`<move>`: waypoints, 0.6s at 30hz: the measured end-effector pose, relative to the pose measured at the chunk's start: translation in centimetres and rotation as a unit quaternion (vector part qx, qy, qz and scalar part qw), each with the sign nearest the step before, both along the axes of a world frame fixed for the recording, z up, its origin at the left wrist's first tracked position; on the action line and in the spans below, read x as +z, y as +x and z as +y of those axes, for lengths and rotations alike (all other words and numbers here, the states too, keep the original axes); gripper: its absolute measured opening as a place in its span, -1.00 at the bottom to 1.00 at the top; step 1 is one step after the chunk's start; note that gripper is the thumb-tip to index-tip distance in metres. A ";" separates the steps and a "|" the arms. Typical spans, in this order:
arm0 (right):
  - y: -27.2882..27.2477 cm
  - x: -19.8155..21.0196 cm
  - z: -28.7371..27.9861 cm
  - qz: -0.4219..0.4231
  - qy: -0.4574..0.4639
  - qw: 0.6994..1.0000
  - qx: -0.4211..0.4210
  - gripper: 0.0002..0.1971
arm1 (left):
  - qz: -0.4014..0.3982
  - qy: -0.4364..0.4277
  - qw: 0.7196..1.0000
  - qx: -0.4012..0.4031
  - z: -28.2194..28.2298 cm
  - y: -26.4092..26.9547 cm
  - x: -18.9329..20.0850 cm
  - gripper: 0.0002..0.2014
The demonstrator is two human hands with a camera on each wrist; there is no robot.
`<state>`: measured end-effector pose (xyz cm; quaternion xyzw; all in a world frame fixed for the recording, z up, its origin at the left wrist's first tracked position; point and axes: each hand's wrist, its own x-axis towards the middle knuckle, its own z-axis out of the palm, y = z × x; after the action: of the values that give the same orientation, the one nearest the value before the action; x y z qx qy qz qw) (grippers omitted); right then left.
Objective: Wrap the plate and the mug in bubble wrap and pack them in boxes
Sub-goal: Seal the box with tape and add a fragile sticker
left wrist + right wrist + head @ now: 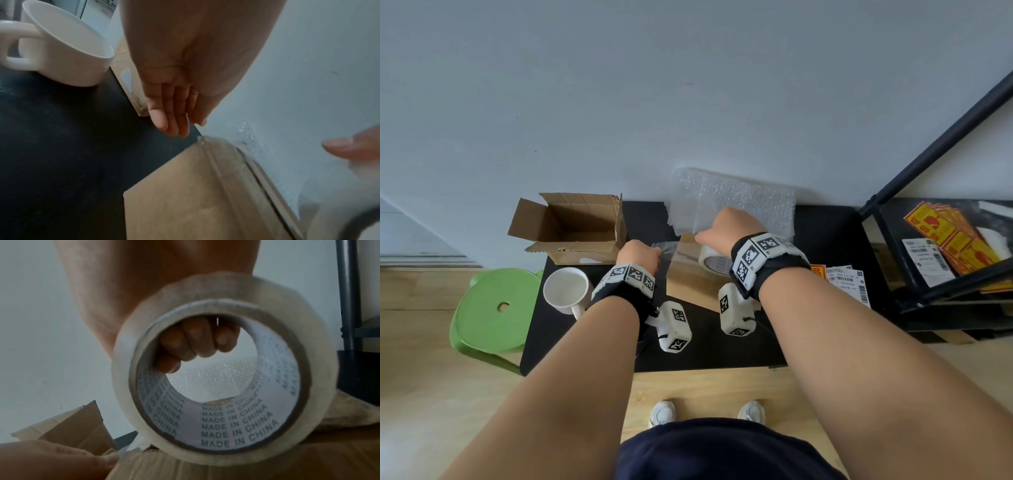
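The right hand (736, 224) grips a roll of clear tape (714, 263) over a closed cardboard box (688, 291) on the black table (585, 339); in the right wrist view its fingers (197, 340) curl through the roll's core, clamped on the roll, while the thumb is hidden behind it. The left hand (638, 255) is at the box's left edge, where a pulled strip of tape (666, 246) shows faintly. The left wrist view shows the lower fingers (170, 113) lying straight and together, but the thumb and forefinger are mostly hidden, so I cannot tell whether they pinch the strip. The white mug (566, 289) stands unwrapped on the table, left of the left wrist and in front of an open box (571, 228). Bubble wrap (736, 202) leans against the wall behind the closed box. The plate is nowhere in view.
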<state>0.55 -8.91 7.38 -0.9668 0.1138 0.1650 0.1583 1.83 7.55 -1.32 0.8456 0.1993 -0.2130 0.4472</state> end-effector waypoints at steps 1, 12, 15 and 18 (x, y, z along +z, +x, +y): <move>0.0 -0.1 -0.1 0.001 0.003 1.000 -0.002 -0.71 | 0.000 0.030 0.999 -0.021 -0.1 -0.1 0.0 -0.70; 0.2 -0.4 -0.7 -0.001 0.031 0.999 -0.017 -0.68 | -0.012 0.110 0.989 -0.100 -1.5 -0.1 -0.2 -0.77; 0.2 -0.5 -0.7 -0.005 0.035 0.999 -0.021 -0.69 | -0.004 0.124 0.986 -0.113 -1.7 0.0 -0.2 -0.76; 0.2 -0.5 -0.8 -0.005 0.035 0.999 -0.023 -0.69 | 0.013 0.150 0.980 -0.133 -1.7 -0.1 0.0 -0.70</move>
<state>0.70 -9.68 6.85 -0.9588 0.1293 0.1599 0.1960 1.75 5.90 -1.32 0.9190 0.1202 -0.2494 0.2806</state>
